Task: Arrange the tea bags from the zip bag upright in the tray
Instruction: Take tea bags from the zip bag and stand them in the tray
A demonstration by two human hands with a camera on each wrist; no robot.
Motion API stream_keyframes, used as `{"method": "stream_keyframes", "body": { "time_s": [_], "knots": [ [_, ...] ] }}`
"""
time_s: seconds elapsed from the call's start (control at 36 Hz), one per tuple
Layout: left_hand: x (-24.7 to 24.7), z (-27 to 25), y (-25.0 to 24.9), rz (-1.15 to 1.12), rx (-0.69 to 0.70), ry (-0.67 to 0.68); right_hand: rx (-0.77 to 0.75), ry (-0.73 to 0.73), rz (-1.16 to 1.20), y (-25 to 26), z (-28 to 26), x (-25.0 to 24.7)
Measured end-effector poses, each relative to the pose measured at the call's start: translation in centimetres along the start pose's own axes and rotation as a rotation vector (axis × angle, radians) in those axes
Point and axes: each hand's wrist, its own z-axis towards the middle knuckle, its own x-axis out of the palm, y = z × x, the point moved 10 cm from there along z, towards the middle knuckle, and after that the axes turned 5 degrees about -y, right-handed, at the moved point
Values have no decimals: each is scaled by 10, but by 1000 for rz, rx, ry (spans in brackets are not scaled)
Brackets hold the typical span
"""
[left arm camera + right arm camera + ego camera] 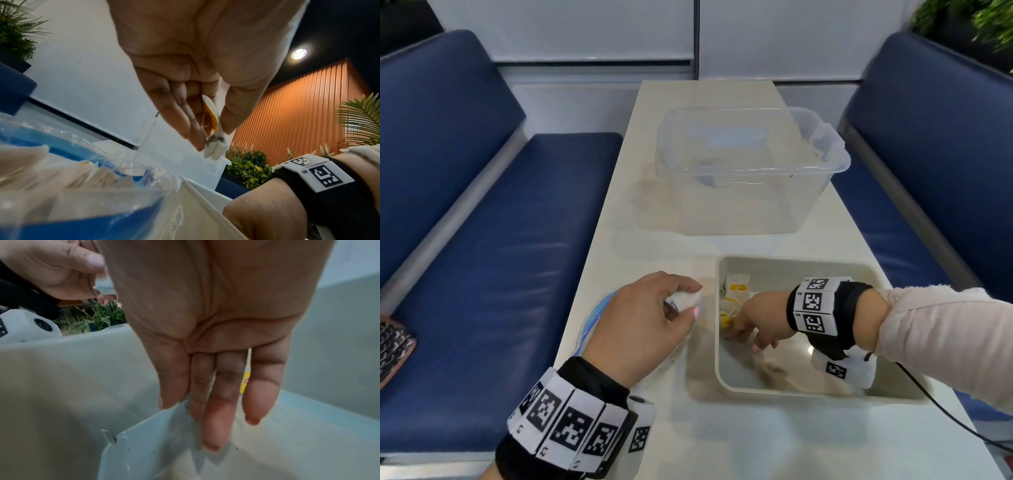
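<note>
Cream table (654,212) between blue benches (493,246); left hand (640,320) grip pinches a tea bag (213,129), right hand (751,320) fingers straight in tray (787,390).

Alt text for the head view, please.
Left hand pinches a tea bag over the zip bag while the right hand steadies tea bags standing in the grey tray. A clear tub sits behind.

Looks like a booth setup; long pale table (688,442) running down the middle, blue padded bench (493,260) on one side and a matching blue bench (924,144) on the other; white wall panels (592,27) at the far end; orange slatted wall (304,112), dark ceiling with a round ceiling light (298,53); leafy green plants (249,168) around the edges.
</note>
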Motion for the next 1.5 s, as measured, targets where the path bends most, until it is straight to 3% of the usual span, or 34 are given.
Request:
{"method": "stream_keyframes", "body": {
  "time_s": [0.22,0.44,0.58,0.78,0.89,1.03,1.25,1.42,1.5],
  "knots": [
    [-2,5,-3,-47,17,-11,1,-15,49,0,-5,1],
    [-1,11,5,-150,-76,8,17,-25,81,1,-23,-7],
    [0,16,6,-201,-104,29,41,-239,173,1,-51,-58],
    [2,25,-6,-186,-62,25,-119,-633,438,32,-93,-131],
    [4,26,-16,-206,-46,28,-124,-703,296,45,-98,-135],
    [5,25,-23,-263,-41,52,-133,-715,289,48,-102,-132],
    [20,19,-28,-292,4,223,-187,-700,242,47,-118,-139],
    [22,20,-24,-256,10,200,-147,-699,172,45,-117,-137],
    [19,18,-20,-249,7,167,-106,-631,83,37,-104,-128]
  ]
}}
